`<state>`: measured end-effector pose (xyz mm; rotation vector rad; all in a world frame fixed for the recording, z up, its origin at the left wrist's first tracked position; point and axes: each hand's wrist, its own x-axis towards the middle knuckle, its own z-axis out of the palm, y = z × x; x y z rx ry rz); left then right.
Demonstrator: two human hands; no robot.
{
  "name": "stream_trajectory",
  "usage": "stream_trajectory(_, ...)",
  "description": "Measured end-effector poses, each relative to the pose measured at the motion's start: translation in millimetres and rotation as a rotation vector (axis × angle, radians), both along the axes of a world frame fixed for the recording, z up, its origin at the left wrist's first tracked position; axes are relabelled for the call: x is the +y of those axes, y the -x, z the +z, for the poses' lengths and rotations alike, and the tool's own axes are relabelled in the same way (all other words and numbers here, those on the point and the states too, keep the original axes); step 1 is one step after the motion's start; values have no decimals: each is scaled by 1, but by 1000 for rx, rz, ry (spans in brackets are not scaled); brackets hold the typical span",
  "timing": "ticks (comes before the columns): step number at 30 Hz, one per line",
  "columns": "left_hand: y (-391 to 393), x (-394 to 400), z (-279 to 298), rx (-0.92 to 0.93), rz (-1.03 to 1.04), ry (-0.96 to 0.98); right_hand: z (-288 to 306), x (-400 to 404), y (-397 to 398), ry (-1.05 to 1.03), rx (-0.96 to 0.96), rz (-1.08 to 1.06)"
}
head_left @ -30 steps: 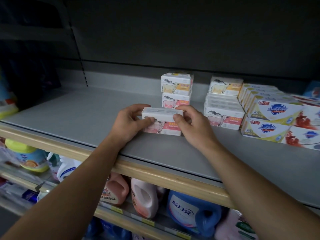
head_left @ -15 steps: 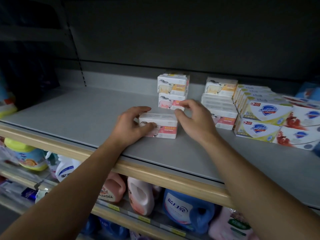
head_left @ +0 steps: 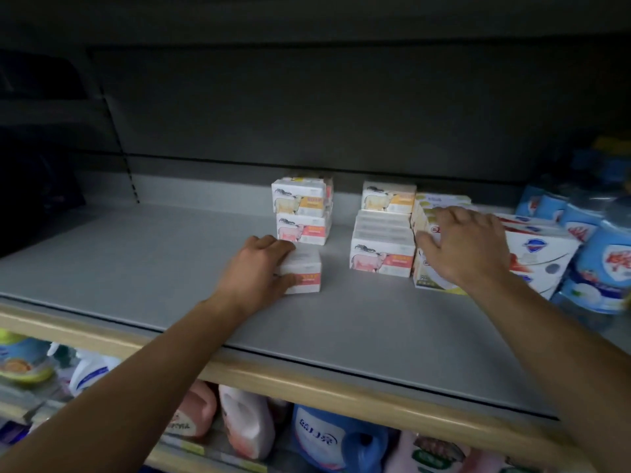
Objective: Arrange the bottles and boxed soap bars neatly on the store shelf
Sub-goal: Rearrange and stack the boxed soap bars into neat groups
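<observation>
My left hand (head_left: 254, 269) grips a white and pink boxed soap bar (head_left: 305, 272) that stands on the grey shelf (head_left: 146, 264), thumb on its front and fingers over its top. Just behind it is a stack of two sheep-print soap boxes (head_left: 302, 211). To the right stands another group of sheep-print boxes (head_left: 382, 247). My right hand (head_left: 461, 249) reaches over the yellow-green soap boxes (head_left: 431, 283) beside that group, fingers spread and bent on their tops. Red and white soap boxes (head_left: 543, 250) lie further right.
Blue wrapped packs (head_left: 601, 264) crowd the shelf's right end. The left half of the grey shelf is bare up to a dark upright. A wooden front edge (head_left: 307, 380) runs along the shelf. Below it stand pink and blue detergent bottles (head_left: 327, 438).
My right hand let go of the soap box and moved right onto the yellow-green boxes. My left hand stays on the box, which has gone slightly back toward the stack.
</observation>
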<state>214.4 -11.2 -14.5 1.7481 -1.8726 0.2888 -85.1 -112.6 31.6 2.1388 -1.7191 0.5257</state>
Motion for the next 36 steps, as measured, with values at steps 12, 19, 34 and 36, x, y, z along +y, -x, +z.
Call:
stream_trajectory(12, 66, -109, 61, -50, -84, 156, -29, -11, -1, 242, -140, 22)
stream_trajectory(19, 101, -192, 64, -47, -40, 67, -24, -13, -1, 210, -221, 28)
stream_trajectory(34, 123, -238, 40, 38, -131, 51, -24, -17, -3, 198, -254, 10)
stream_trajectory(36, 123, -238, 40, 22, -129, 44, -24, -16, -3, 194, -251, 13)
